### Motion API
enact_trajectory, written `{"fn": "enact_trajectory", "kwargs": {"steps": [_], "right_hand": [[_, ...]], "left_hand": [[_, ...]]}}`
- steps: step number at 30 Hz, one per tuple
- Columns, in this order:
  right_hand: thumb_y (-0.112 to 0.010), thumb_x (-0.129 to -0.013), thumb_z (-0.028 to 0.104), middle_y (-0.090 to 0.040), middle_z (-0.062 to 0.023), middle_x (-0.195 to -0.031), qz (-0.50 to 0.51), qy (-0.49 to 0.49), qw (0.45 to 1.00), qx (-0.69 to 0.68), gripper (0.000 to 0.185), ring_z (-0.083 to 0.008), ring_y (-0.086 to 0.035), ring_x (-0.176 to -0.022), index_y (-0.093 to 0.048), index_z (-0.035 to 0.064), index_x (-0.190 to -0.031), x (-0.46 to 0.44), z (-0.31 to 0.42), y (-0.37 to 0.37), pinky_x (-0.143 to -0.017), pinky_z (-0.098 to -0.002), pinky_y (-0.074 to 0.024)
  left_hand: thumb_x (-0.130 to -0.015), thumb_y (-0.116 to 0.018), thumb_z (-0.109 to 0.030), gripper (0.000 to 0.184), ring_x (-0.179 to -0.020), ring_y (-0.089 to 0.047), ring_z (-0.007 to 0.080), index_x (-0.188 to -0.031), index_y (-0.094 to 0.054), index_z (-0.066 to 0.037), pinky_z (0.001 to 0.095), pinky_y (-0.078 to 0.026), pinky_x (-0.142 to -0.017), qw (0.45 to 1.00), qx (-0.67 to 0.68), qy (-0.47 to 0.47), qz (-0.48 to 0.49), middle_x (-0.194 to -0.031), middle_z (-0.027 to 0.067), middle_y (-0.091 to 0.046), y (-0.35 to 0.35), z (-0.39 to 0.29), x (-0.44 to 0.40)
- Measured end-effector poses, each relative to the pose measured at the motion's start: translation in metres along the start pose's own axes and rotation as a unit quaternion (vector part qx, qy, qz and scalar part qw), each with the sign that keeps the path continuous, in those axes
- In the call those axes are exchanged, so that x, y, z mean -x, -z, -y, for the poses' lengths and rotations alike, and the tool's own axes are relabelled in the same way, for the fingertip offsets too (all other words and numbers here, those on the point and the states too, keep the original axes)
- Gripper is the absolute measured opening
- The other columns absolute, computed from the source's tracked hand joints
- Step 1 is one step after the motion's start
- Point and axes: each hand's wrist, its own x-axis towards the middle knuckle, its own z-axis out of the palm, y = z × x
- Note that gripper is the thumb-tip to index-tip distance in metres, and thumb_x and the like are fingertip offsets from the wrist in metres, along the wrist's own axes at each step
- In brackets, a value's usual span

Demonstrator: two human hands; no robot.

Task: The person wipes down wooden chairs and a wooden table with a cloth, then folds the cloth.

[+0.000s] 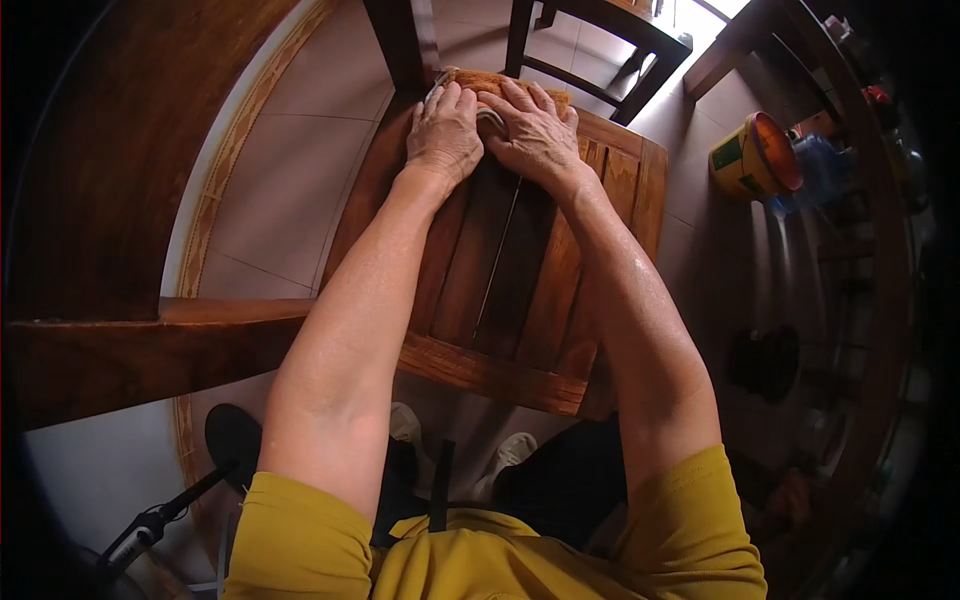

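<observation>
A brown-orange cloth (478, 82) lies bunched at the far edge of a slatted wooden seat (490, 270); a pale striped edge shows between my hands. My left hand (445, 135) grips the cloth's left part, its fingers bent and close together. On the cloth's right part rests my right hand (537, 135), fingers curled over it and thumb pointing toward the left hand. Both arms reach straight forward over the seat. My palms and the underside of the cloth are hidden.
Another dark wooden frame (600, 30) stands beyond the seat. To the right, a yellow bucket (740, 165) with an orange inside lies near a blue clear plastic container (822, 170). A thick wooden beam (160, 350) runs along the left. My shoes (512, 452) are below the seat's near edge.
</observation>
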Motion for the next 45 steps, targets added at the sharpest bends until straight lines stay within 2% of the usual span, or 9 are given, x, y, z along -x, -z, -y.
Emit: {"fn": "enact_trajectory", "kwargs": {"steps": [5, 10, 12, 16, 23, 24, 32, 39, 45], "right_hand": [[-0.058, -0.086, 0.039, -0.04, -0.0043, -0.149, -0.028, 0.036, 0.999, -0.009, 0.046, -0.0345, -0.033, -0.139, -0.052, 0.0303, -0.131, 0.006, -0.008, 0.006, -0.103, -0.0658, -0.0241], [-0.059, -0.086, 0.042, -0.04, -0.0033, -0.15, 0.015, 0.061, 0.998, -0.022, 0.049, -0.0338, -0.032, -0.14, -0.052, 0.0327, -0.134, -0.003, 0.011, 0.008, -0.103, -0.0667, -0.0234], [-0.058, -0.087, 0.042, -0.042, -0.0034, -0.149, 0.012, 0.082, 0.996, -0.022, 0.046, -0.0326, -0.032, -0.14, -0.055, 0.0325, -0.132, 0.01, 0.041, -0.001, -0.103, -0.0663, -0.0236], [-0.059, -0.087, 0.04, -0.042, -0.0034, -0.148, 0.037, 0.131, 0.989, -0.051, 0.043, -0.03, -0.031, -0.14, -0.056, 0.033, -0.13, 0.034, 0.059, -0.004, -0.104, -0.0662, -0.0233], [-0.064, -0.086, 0.037, -0.046, -0.0022, -0.146, 0.047, 0.215, 0.972, -0.088, 0.044, -0.0297, -0.035, -0.138, -0.06, 0.0279, -0.128, 0.092, 0.061, 0.01, -0.106, -0.0588, -0.0231], [-0.07, -0.077, 0.032, -0.051, -0.0012, -0.139, 0.009, 0.222, 0.969, -0.105, 0.048, -0.0299, -0.041, -0.134, -0.061, 0.0286, -0.124, 0.102, 0.063, 0.01, -0.106, -0.053, -0.0241], [-0.071, -0.076, 0.028, -0.05, -0.0051, -0.139, 0.07, 0.248, 0.954, -0.156, 0.048, -0.0308, -0.039, -0.135, -0.064, 0.0244, -0.123, 0.17, 0.08, 0.04, -0.108, -0.0548, -0.022], [-0.071, -0.079, 0.027, -0.045, -0.0034, -0.146, 0.119, 0.198, 0.964, -0.135, 0.052, -0.029, -0.034, -0.139, -0.06, 0.0269, -0.13, 0.202, 0.089, 0.054, -0.111, -0.0536, -0.0171], [-0.073, -0.069, 0.01, -0.047, -0.0023, -0.146, 0.098, 0.081, 0.98, -0.152, 0.061, -0.0283, -0.038, -0.137, -0.062, 0.0239, -0.127, 0.24, 0.063, 0.081, -0.109, -0.0519, -0.0214]], "left_hand": [[-0.085, -0.053, -0.011, 0.024, -0.122, -0.048, 0.0308, -0.108, -0.054, -0.004, 0.0469, -0.039, -0.102, 0.998, -0.042, 0.038, -0.007, -0.119, 0.0138, -0.053, 0.006, -0.022, 0.007], [-0.083, -0.054, -0.007, 0.039, -0.129, -0.041, 0.035, -0.121, -0.049, 0.0, 0.0495, -0.037, -0.105, 0.992, -0.058, 0.103, 0.046, -0.13, 0.0177, -0.047, 0.033, -0.024, 0.023], [-0.082, -0.054, -0.004, 0.053, -0.135, -0.034, 0.0389, -0.132, -0.04, 0.004, 0.0501, -0.032, -0.109, 0.981, -0.041, 0.164, 0.092, -0.142, 0.0234, -0.038, 0.048, -0.014, 0.054], [-0.08, -0.054, -0.002, 0.062, -0.136, -0.031, 0.0434, -0.138, -0.032, 0.007, 0.0516, -0.027, -0.112, 0.974, -0.069, 0.198, 0.091, -0.144, 0.0287, -0.033, 0.064, -0.026, 0.104], [-0.083, -0.049, 0.0, 0.061, -0.135, -0.027, 0.0503, -0.142, -0.033, 0.006, 0.0555, -0.025, -0.111, 0.988, -0.013, 0.139, 0.072, -0.147, 0.0326, -0.025, 0.102, -0.07, 0.179], [-0.084, -0.05, -0.001, 0.06, -0.135, -0.027, 0.0501, -0.141, -0.034, 0.006, 0.055, -0.025, -0.111, 0.988, -0.005, 0.131, 0.083, -0.147, 0.0322, -0.026, 0.111, -0.076, 0.19], [-0.083, -0.063, -0.007, 0.061, -0.136, -0.031, 0.0423, -0.139, -0.041, 0.001, 0.0481, -0.029, -0.112, 0.978, 0.09, 0.125, 0.144, -0.147, 0.0264, -0.028, 0.174, -0.097, 0.246], [-0.085, -0.058, -0.006, 0.062, -0.138, -0.03, 0.0424, -0.143, -0.038, -0.002, 0.0495, -0.028, -0.113, 0.982, 0.059, 0.068, 0.164, -0.15, 0.0247, -0.027, 0.172, -0.095, 0.255], [-0.081, -0.059, -0.005, 0.062, -0.137, -0.032, 0.0438, -0.141, -0.043, -0.004, 0.052, -0.027, -0.113, 0.982, 0.094, -0.001, 0.163, -0.147, 0.0241, -0.035, 0.148, -0.125, 0.244]]}}
